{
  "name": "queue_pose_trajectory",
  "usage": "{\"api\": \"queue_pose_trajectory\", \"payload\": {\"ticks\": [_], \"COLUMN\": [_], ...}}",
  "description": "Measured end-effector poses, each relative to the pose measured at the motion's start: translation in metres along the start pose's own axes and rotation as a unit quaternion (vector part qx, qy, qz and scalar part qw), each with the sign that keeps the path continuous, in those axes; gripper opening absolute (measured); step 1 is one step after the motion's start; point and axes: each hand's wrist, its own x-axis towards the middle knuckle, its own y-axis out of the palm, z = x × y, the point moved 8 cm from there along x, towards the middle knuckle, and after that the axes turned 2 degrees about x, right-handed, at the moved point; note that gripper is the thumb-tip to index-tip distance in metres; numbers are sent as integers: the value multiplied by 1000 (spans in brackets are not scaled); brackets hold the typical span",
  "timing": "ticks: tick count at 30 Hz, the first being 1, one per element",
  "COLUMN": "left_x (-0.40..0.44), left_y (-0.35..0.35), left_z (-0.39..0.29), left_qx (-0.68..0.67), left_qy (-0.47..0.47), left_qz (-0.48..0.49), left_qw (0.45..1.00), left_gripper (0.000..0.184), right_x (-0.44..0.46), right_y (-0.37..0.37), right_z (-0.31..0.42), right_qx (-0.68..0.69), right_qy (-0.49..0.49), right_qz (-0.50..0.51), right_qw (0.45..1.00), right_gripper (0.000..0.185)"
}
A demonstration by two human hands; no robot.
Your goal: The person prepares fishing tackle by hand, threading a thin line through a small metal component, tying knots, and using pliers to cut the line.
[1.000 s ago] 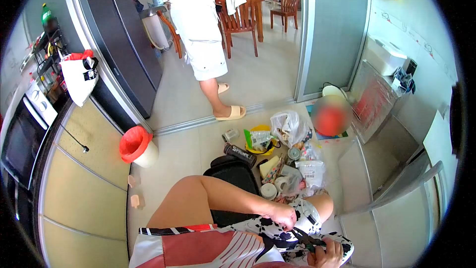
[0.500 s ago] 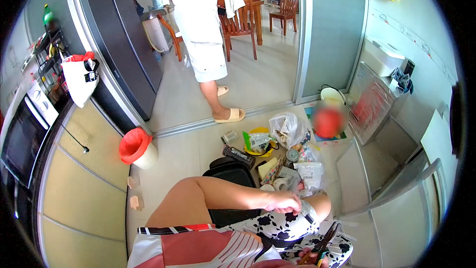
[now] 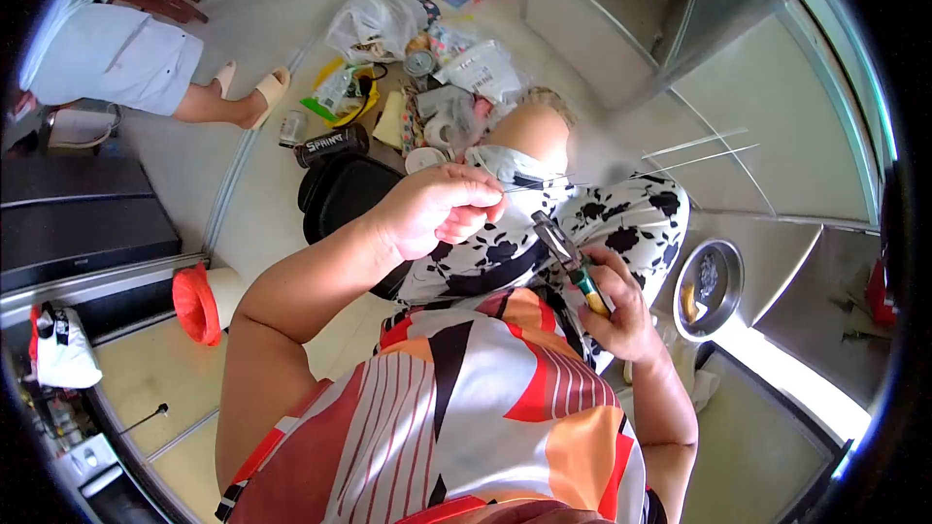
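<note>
My left hand [image 3: 449, 206] is pinched on thin wires [image 3: 694, 143], which stretch to the right past my knee, above the patterned trousers [image 3: 631, 209]. In my right hand [image 3: 619, 306] is a pair of pliers [image 3: 571, 257] with green and yellow handles, its metal jaws pointing up and left toward the wires. The jaws are apart from my left hand. A black stool [image 3: 345, 199] is partly hidden behind my left forearm.
Bags, a can and rolls lie on the floor around a white package [image 3: 485, 70]. A person in sandals [image 3: 272, 95] stands at the upper left. A red-lined bin [image 3: 197, 306] is at the left, a metal bowl [image 3: 709, 289] at the right.
The view has turned and tilted down. My left hand has risen from the knee with thin wires now visible in it. The pliers and my right hand have come fully into view.
</note>
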Motion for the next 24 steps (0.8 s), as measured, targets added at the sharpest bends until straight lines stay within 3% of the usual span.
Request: {"api": "queue_pose_trajectory", "payload": {"ticks": [10,16,24], "left_x": [4,5,1], "left_y": [13,15,24], "left_z": [12,27,30], "left_qx": [41,16,-2], "left_qy": [-33,-102,-138], "left_qz": [34,78,111], "left_qw": [998,992,984], "left_gripper": [19,21,22], "right_x": [15,16,17], "right_y": [-13,-16,-25], "right_z": [21,29,38], "right_qx": [-152,-209,-281], "right_qy": [-53,-64,-87], "right_qz": [-24,-32,1], "right_qw": [987,975,956], "right_gripper": [36,33,31]}}
